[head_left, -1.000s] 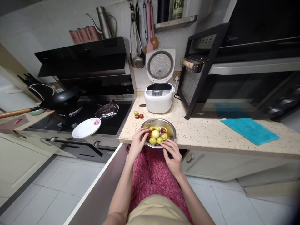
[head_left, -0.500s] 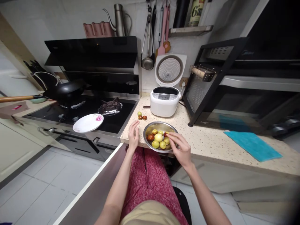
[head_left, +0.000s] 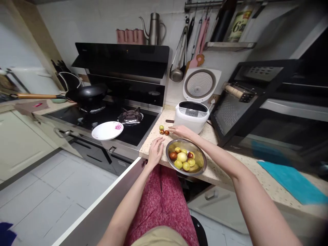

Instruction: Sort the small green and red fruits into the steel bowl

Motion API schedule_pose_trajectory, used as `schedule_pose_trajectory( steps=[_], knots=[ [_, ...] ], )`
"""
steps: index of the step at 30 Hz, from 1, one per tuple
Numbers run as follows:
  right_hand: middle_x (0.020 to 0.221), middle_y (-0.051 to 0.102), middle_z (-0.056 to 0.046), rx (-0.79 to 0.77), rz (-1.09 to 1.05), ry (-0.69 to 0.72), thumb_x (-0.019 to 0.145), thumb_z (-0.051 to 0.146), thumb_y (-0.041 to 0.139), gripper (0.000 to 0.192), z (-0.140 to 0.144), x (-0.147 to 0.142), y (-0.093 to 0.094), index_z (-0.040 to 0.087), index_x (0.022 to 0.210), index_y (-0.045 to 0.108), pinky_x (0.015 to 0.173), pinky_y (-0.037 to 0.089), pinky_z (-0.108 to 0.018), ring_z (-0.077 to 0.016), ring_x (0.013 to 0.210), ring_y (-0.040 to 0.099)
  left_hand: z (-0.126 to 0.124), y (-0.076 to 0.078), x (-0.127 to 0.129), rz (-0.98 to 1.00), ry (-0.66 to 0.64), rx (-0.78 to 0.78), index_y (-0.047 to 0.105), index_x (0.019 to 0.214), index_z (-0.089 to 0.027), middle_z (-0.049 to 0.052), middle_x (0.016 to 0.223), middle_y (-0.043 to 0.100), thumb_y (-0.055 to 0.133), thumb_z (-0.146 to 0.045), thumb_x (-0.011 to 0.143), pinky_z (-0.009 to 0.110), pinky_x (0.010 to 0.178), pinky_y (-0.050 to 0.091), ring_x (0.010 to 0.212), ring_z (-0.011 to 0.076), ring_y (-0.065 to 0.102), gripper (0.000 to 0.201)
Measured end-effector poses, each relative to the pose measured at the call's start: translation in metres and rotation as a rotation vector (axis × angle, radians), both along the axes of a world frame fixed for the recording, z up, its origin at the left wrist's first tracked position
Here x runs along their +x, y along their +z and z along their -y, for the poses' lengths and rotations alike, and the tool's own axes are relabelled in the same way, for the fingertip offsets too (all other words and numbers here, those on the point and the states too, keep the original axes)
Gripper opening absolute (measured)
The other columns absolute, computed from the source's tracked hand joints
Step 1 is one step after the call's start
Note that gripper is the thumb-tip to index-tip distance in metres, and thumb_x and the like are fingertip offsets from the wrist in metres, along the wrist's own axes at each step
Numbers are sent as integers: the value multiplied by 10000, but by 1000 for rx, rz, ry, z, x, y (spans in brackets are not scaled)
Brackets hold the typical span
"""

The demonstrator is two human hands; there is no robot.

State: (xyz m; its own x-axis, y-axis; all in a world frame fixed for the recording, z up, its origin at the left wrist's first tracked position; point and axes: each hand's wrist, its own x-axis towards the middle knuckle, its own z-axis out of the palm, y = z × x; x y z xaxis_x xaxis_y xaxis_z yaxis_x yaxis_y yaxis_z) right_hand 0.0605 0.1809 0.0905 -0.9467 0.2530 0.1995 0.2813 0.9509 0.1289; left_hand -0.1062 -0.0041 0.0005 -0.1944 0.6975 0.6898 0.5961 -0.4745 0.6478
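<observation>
My right hand [head_left: 181, 132] reaches across the far side of a steel bowl [head_left: 202, 166], its fingers stretched out and open. The fingertips are beside a reddish-brown jujube [head_left: 166, 132]; whether they touch it I cannot tell. Another brown jujube [head_left: 161, 132] and a green jujube [head_left: 161, 127] lie close by on the counter. Inside the bowl are several green and brown jujubes [head_left: 186, 166] and a larger pale round one [head_left: 182, 157]. My left hand [head_left: 155, 151] rests at the counter's front edge, left of the bowl, fingers loosely extended and holding nothing.
Behind the bowl stands a white rice cooker [head_left: 191, 116] with its lid up. A white plate [head_left: 107, 131] sits at the stove's front edge, and a black wok [head_left: 88, 94] on the left burner. A blue cloth [head_left: 294, 182] lies right. An open drawer [head_left: 102, 205] juts out.
My right hand has left the bowl, where it held a brown jujube, and moved left to the loose jujubes. That jujube now lies in the bowl. The view has shifted left.
</observation>
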Motion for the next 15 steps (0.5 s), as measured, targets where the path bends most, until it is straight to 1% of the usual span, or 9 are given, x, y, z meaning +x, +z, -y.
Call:
schedule_pose_trajectory(
  steps=[4,8,12,15],
  knots=[
    [1243,748,-118,-1,37,24,934,165,682,355,-16,-15,-11,216,1285,699,859,581,-267,-215,1079,743,0,0,1,-37,5,-16,667,1253,-204,129,1325,656,458,-263,1061,478,1130,485,1291,254,596,290],
    [1253,746,-125,-8,28,26,936,194,690,336,-25,-25,-22,204,1271,698,834,576,-270,-219,1075,739,0,0,2,-67,8,-28,665,1251,-215,122,1316,659,461,-250,1057,481,1108,504,1281,258,601,284],
    [1235,752,-113,-16,8,25,970,219,642,249,-29,-26,-27,208,1209,713,805,559,-252,-202,1052,732,1,-1,3,-92,20,-28,673,1235,-208,120,1305,667,467,-252,1053,477,1094,516,1263,259,612,278],
    [1155,768,-108,-20,-19,8,989,200,584,196,-33,-19,-25,203,1116,734,765,546,-244,-192,981,733,1,-1,2,-100,22,-36,682,1219,-208,117,1280,682,476,-258,1051,480,1089,519,1244,262,622,271]
  ],
)
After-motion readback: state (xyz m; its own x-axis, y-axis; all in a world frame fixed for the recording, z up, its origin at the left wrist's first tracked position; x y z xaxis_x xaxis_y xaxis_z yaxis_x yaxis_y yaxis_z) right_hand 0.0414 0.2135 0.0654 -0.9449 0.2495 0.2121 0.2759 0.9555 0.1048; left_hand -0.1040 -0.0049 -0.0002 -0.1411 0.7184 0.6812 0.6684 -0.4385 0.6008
